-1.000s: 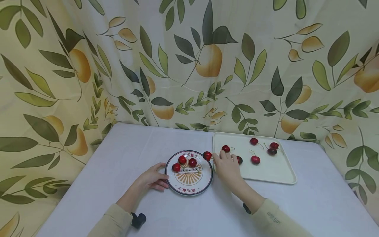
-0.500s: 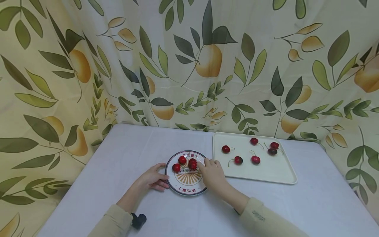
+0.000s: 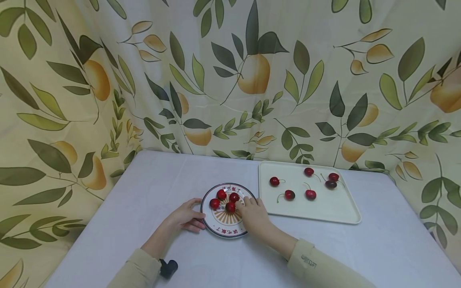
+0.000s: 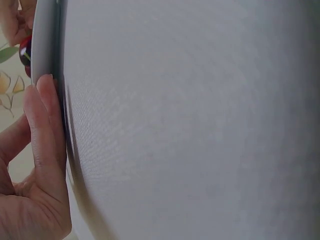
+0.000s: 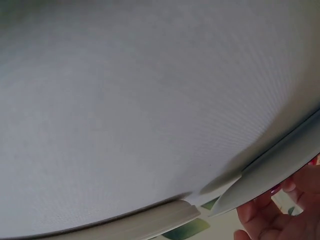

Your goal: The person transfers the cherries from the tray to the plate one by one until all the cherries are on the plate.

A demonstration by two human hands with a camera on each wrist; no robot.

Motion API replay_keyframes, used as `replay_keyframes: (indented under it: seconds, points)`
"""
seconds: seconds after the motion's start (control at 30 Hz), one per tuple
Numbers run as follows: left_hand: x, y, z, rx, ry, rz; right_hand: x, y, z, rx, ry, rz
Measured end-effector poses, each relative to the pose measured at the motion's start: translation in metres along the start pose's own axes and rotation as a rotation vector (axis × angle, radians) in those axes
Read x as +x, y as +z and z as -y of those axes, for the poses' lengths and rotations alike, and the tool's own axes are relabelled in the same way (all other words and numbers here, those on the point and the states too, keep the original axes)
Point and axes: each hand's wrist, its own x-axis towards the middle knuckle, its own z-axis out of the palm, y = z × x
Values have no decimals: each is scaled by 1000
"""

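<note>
A round white plate (image 3: pixel 230 231) with a dark rim and red lettering lies on the table, with several red cherries on it. My left hand (image 3: pixel 188 216) holds the plate's left edge, its thumb at the rim and other fingers lower down; the left wrist view shows the fingertips against the plate's side. Over the plate's right part, my right hand (image 3: pixel 255 216) has its fingertips at a dark red cherry (image 3: pixel 230 207), seemingly pinching its stem side; the stem is hidden. Three other cherries (image 3: pixel 221 195) sit close by, toward the plate's back left.
Right of the plate lies a cream rectangular tray (image 3: pixel 324 214) bearing several stemmed cherries (image 3: pixel 310 195). Its left edge is close to the plate. A white cloth (image 3: pixel 173 172) covers the table, and a leaf-and-fruit patterned curtain (image 3: pixel 230 120) hangs behind.
My right hand has carried a cherry from the tray's left edge onto the plate, then shifted it slightly left and nearer. The left hand and plate have stayed put.
</note>
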Motion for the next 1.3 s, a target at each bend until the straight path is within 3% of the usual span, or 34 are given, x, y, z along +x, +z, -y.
replay_keyframes:
  seconds: [0.5,0.83,1.3]
  points:
    - [1,0,0,-5,0,-1,0,3,1,-41,0,-15]
    - [-1,2,-1,9,-9,-7,-1,1,-3,-7,4,-85]
    - [0,1,0,3,-4,-6,-1,-15,-34,-37,77,-169]
